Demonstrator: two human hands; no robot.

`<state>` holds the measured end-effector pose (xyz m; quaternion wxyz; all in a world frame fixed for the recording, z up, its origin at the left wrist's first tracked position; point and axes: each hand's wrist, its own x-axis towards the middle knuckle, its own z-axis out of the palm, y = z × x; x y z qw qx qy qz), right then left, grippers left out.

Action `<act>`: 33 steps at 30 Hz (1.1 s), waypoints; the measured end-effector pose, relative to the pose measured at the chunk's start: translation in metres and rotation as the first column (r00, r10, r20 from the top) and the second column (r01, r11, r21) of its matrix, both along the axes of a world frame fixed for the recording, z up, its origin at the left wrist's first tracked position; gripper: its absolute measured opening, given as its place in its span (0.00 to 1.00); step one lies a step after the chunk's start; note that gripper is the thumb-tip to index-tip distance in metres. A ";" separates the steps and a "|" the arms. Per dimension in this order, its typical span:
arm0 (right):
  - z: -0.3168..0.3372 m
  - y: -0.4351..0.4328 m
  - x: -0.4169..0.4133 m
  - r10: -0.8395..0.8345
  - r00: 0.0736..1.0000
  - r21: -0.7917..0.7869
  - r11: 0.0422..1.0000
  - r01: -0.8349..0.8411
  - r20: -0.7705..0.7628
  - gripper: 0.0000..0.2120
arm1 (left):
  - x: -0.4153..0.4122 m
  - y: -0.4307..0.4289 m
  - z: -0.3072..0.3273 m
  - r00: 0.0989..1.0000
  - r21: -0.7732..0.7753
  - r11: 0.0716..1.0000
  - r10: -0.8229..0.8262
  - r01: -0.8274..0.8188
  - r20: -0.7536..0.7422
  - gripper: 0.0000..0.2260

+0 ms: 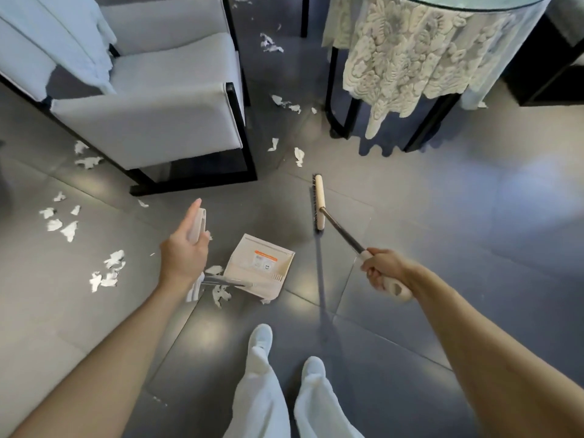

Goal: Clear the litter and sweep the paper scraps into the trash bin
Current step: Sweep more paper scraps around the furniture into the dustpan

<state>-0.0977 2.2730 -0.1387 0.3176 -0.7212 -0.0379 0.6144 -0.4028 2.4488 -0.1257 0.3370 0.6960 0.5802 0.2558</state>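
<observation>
Both grips clench: left hand [185,257] on plastic dustpan [249,273] handle, right hand [382,270] on bristled broom [319,200].

In the middle of the floor [442,216], just ahead of the two shoes [260,338]: the dustpan [262,263]. Left of the pan, up off the floor: the left hand [185,251] round the dustpan handle [198,221]. Right of the dustpan and a bit farther away, apart from it: the broom head [318,202]. At the near end of the broom stick [341,230], right of the dustpan: the right hand [382,270]. Far left on the floor: the chair [158,115]. Far right: the table [442,4], with a cloth [410,52] over its edge. Paper scraps [107,270] on the floor left of the left hand, more between chair and table, a few right by the near side of the dustpan.
</observation>
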 end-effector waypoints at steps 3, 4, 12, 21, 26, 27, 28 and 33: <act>-0.005 0.004 -0.001 -0.069 0.998 -0.005 0.998 0.069 -0.005 0.10 | 0.010 0.023 -0.003 0.998 0.002 0.998 -0.058 0.058 0.009 0.27; -0.006 0.007 0.000 -0.088 0.996 -0.008 0.996 0.088 0.000 0.10 | 0.013 0.033 -0.005 0.997 0.015 0.997 -0.079 0.079 0.001 0.27; -0.027 0.069 -0.020 0.059 0.975 -0.100 0.994 -0.038 0.215 0.14 | 0.023 0.137 -0.014 0.959 -0.023 0.959 -0.282 0.282 -0.015 0.27; -0.041 0.193 -0.090 0.226 0.960 -0.145 0.968 -0.204 0.163 0.21 | -0.058 0.254 -0.024 0.914 -0.114 0.907 -0.405 0.405 0.022 0.33; -0.025 0.188 -0.148 0.181 0.983 -0.185 0.967 -0.173 0.024 0.23 | -0.103 0.260 -0.025 0.926 -0.113 0.919 -0.372 0.378 0.065 0.29; -0.023 0.184 -0.164 0.140 0.990 -0.187 0.972 -0.139 -0.010 0.25 | -0.114 0.258 -0.024 0.926 -0.107 0.920 -0.372 0.376 0.056 0.28; -0.022 0.178 -0.180 0.111 0.993 -0.189 0.975 -0.114 -0.029 0.27 | -0.127 0.255 -0.022 0.927 -0.097 0.922 -0.373 0.375 0.037 0.27; -0.021 0.150 -0.279 0.106 0.991 -0.157 0.981 -0.117 -0.078 0.23 | -0.208 0.238 -0.011 0.939 -0.051 0.938 -0.344 0.344 -0.008 0.26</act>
